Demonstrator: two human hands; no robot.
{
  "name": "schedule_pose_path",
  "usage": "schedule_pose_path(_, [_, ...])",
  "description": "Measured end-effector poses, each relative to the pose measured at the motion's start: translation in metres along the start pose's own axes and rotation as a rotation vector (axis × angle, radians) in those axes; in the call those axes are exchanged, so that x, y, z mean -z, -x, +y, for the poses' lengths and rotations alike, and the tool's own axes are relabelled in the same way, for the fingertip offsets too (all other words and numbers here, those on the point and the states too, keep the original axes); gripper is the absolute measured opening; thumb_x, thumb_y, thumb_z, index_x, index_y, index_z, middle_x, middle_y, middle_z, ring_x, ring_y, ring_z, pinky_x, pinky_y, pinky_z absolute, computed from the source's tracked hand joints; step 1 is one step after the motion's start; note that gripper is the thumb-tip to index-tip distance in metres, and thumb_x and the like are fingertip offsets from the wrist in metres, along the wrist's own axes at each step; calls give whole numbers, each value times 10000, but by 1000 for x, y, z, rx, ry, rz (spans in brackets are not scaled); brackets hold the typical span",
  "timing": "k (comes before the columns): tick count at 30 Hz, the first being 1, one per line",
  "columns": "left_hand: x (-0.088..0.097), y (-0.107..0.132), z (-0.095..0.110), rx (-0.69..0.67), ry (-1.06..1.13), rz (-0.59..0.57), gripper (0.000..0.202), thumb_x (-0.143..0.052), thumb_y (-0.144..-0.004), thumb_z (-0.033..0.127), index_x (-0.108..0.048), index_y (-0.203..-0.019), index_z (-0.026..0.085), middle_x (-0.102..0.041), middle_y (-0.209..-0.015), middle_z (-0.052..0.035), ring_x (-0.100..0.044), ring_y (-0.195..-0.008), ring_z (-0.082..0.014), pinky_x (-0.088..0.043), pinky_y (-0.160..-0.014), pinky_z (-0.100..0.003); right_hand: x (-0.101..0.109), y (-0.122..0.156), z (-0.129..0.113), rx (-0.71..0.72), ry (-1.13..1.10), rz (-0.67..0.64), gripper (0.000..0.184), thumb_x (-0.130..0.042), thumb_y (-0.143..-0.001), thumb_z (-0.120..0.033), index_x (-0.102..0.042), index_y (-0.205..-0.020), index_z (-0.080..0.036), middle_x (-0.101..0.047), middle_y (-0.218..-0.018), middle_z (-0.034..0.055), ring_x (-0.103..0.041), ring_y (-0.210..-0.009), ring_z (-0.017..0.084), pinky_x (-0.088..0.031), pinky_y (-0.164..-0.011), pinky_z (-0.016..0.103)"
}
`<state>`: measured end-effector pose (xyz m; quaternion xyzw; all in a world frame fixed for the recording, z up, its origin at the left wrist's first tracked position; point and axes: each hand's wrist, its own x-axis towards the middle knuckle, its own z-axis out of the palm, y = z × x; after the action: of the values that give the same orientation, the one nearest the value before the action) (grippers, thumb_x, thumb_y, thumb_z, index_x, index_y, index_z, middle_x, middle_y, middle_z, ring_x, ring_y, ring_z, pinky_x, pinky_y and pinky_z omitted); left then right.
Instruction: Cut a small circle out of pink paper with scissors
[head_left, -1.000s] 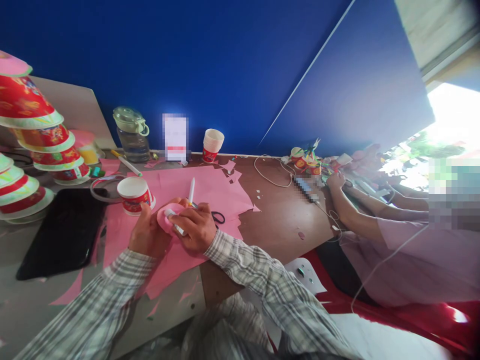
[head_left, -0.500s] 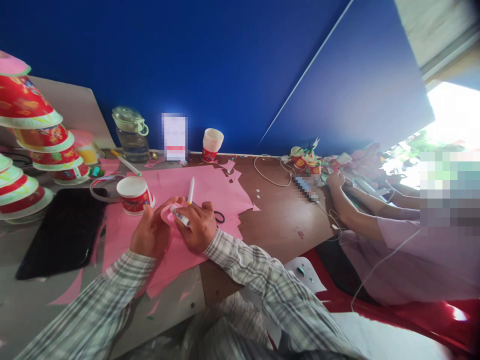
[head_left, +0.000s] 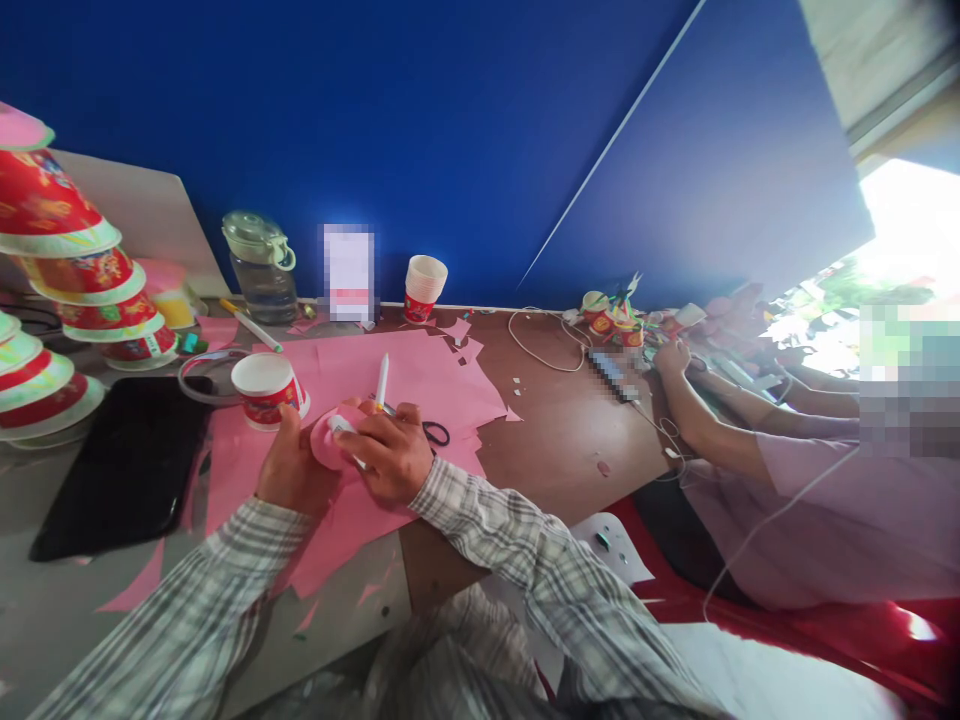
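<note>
1. The left hand (head_left: 292,475) holds a pink round piece (head_left: 323,445) above the pink sheets (head_left: 442,375), its thumb up along the near side of the cup; how its other fingers grip is hidden.
2. The right hand (head_left: 397,455) is closed around a white tube (head_left: 343,427), with one end at the pink round piece (the fingers cover much of the barrel, so whether the two touch cannot be told).
3. A red paper cup (head_left: 264,395) stands upright just beyond the left thumb, crowding that side.
4. Past the right hand lies a white pen (head_left: 383,380), and a dark loop (head_left: 436,433) shows beside the knuckles, the rest of it hidden.
5. To the left, a black tablet-like slab (head_left: 124,470) lies flat, with a pale ring (head_left: 196,380) overlapping its far corner; leaning cup towers (head_left: 90,270) hem in that edge.
6. Along the blue partition (head_left: 420,130) stand a lidded jug (head_left: 264,280) and nested cups (head_left: 426,285).
7. On the right, a co-worker's forearm (head_left: 690,405) rests near a cable (head_left: 547,367), well apart from both hands.
</note>
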<state>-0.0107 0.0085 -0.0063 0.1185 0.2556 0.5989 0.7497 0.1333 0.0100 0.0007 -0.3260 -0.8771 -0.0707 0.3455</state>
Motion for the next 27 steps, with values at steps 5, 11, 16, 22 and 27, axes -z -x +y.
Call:
schedule_pose_path(5, [-5,2,-7,-28,13,11,624,-378,-728,568,-565,-1034,57,-595,-1021,-185,-490,-1050,-294,-370,-882,-451,2,-3,-3,-74,-4,-43,204,-469,-896,-263,-510,-1091,-223,-675,-892,-3,-649,-977,135,-302,-824,339])
schedule_pose_path(11, [-13,8,-4,-80,-80,51,569,-361,-743,554,-620,-936,86,-598,-1024,-188,-485,-1064,-296,-371,-874,-457,4,-5,-4,-156,11,-63,208,-455,-901,-323,-513,-1068,-214,-678,-921,7,-648,-800,136,-309,-777,336])
schedule_pose_path(16, [-14,9,-6,-135,-151,90,543,-365,-753,532,-631,-937,96,-601,-1039,-168,-494,-1060,-276,-351,-904,-423,2,-5,-4,-219,-11,-89,217,-444,-902,-342,-510,-1064,-214,-678,-884,-4,-645,-778,137,-310,-765,328])
schedule_pose_path(22, [-17,8,-6,-213,-167,53,515,-379,-767,493,-631,-946,82,-581,-1096,-159,-473,-1090,-261,-329,-931,-385,-1,-2,0,-244,-38,-84,214,-442,-900,-339,-519,-1053,-210,-682,-852,-6,-640,-771,129,-304,-759,319])
schedule_pose_path(27, [-10,3,5,-132,-72,112,588,-332,-763,540,-603,-992,71,-559,-1131,-170,-456,-1110,-264,-339,-921,-398,-2,2,2,-80,-7,-14,225,-495,-871,-277,-521,-1091,-238,-678,-862,-16,-633,-762,104,-289,-824,337])
